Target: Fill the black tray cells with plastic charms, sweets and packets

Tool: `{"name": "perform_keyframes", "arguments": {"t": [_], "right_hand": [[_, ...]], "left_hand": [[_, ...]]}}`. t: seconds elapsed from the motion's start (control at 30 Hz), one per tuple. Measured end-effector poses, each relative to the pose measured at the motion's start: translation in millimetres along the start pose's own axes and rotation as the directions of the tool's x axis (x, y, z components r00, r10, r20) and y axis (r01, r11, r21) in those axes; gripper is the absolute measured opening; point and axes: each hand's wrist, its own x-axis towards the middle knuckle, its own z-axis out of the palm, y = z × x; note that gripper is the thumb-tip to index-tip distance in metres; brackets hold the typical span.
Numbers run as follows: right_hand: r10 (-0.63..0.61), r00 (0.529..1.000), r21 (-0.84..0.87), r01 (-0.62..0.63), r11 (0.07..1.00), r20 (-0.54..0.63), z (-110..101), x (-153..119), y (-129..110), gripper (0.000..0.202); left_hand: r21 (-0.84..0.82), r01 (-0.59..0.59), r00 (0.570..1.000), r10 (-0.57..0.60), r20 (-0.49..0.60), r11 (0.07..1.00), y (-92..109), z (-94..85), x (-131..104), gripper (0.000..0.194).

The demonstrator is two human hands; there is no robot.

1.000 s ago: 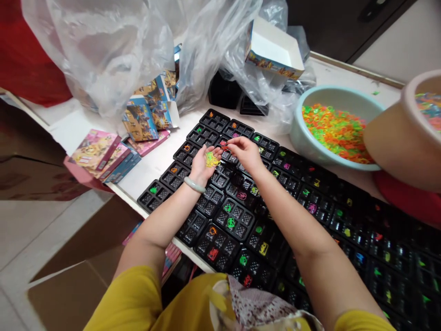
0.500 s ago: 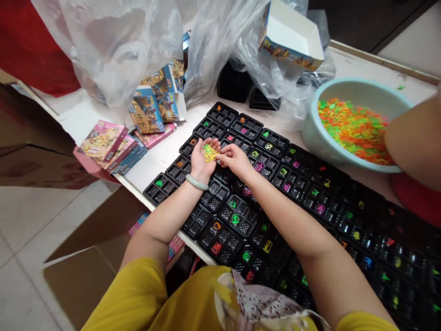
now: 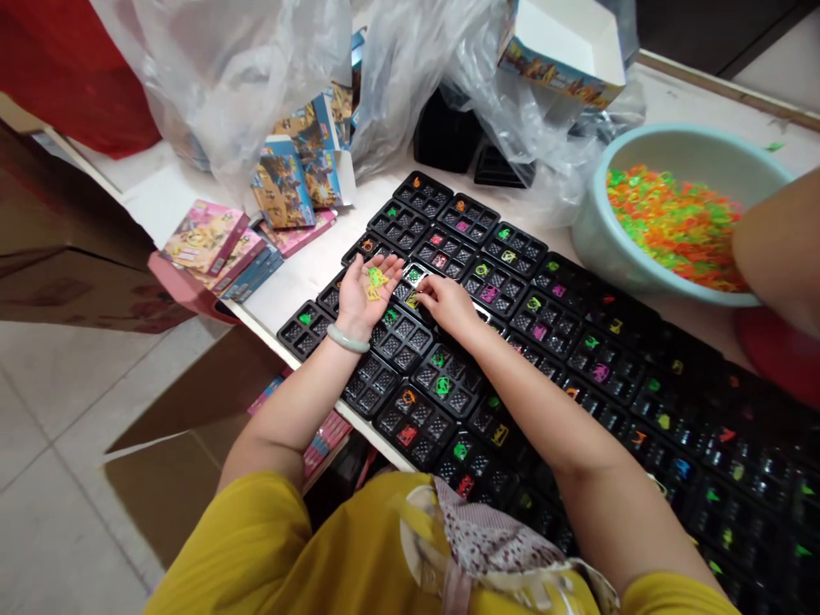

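Palm up, my left hand (image 3: 366,295) bears several small yellow and green pieces (image 3: 375,280), its fingers stretched out over the black trays. A pale bangle (image 3: 348,339) circles that wrist. Just right of it, my right hand (image 3: 442,303) is closed in a pinch, fingertips down at a compartment of a black tray (image 3: 416,249). A yellow piece (image 3: 413,301) shows beside these fingertips; whether they hold it is too small to tell. Rows of black compartment trays cover the table, several with single bright pieces in their compartments.
A pale blue basin (image 3: 593,209) of orange and green pieces stands at the right, near another person's bare limb (image 3: 785,239). Clear plastic bags (image 3: 249,77), printed boxes (image 3: 285,184) and an open printed box (image 3: 560,51) lie at the back. Pink boxes (image 3: 202,235) sit at the left edge.
My right hand has left the palm of my left hand and come down to a tray. My left hand has shifted left. The whole view has shifted slightly.
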Motion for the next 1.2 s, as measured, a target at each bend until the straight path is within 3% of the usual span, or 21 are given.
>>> {"name": "perform_keyframes", "arguments": {"t": [0.07,0.17,0.27,0.37,0.47,0.57,0.7,0.83,0.93,1.0,1.1,1.2], "right_hand": [[-0.089,0.994,-0.087,0.084,0.993,-0.057,0.3,-3.6,-6.4,0.015],[-0.217,0.963,-0.074,0.207,0.976,-0.162,-4.7,-5.9,-23.4,0.022],[-0.279,0.955,-0.087,0.27,0.959,-0.103,-8.0,-5.8,-42.8,0.023],[-0.209,0.978,-0.079,0.209,0.975,0.009,-4.2,-5.9,-52.3,0.015],[-0.056,0.997,0.166,0.046,0.985,0.06,1.4,-7.8,-48.0,0.007],[0.062,0.994,0.379,-0.09,0.921,0.085,1.5,-12.0,-39.0,0.007],[0.085,0.996,0.341,-0.073,0.937,-0.021,0.9,-23.3,-34.4,0.006],[0.011,0.998,0.171,-0.021,0.985,0.058,16.1,-40.7,-42.2,0.005],[-0.063,0.994,-0.022,0.065,0.998,0.092,30.8,-51.9,-51.3,0.006],[-0.046,0.995,-0.106,0.056,0.993,0.091,37.0,-57.5,-54.4,0.009],[-0.011,0.997,-0.169,0.023,0.985,0.077,40.0,-64.6,-52.4,0.011],[-0.058,0.997,-0.214,0.066,0.975,0.044,38.3,-70.0,-47.7,0.015]], "left_hand": [[-0.017,0.082,0.996,-0.081,0.035,0.997,1.7,-2.5,-8.2,0.036],[-0.012,0.199,0.976,-0.197,0.091,0.98,2.2,-3.7,-19.4,0.045],[-0.005,0.287,0.946,-0.283,0.157,0.958,-2.1,-4.6,-28.1,0.05],[0.005,0.35,0.915,-0.343,0.211,0.937,-9.5,-8.1,-34.8,0.051],[0.072,0.406,0.878,-0.411,0.243,0.911,-14.2,-15.3,-42.3,0.053],[0.174,0.421,0.858,-0.453,0.242,0.89,-12.1,-25.2,-52.2,0.041],[0.265,0.331,0.912,-0.379,0.156,0.906,1.1,-43.8,-66.3,0.021],[0.301,0.214,0.966,-0.247,0.076,0.929,13.9,-62.6,-76.9,0.019],[0.39,0.137,0.981,-0.18,0.077,0.911,14.8,-69.7,-83.8,0.024],[0.44,0.097,0.984,-0.152,0.091,0.893,12.8,-71.6,-88.2,0.029],[0.475,0.054,0.989,-0.113,0.097,0.878,11.3,-73.5,-93.7,0.032],[0.518,0.027,0.992,-0.085,0.089,0.855,11.8,-75.1,-97.1,0.033]]}}
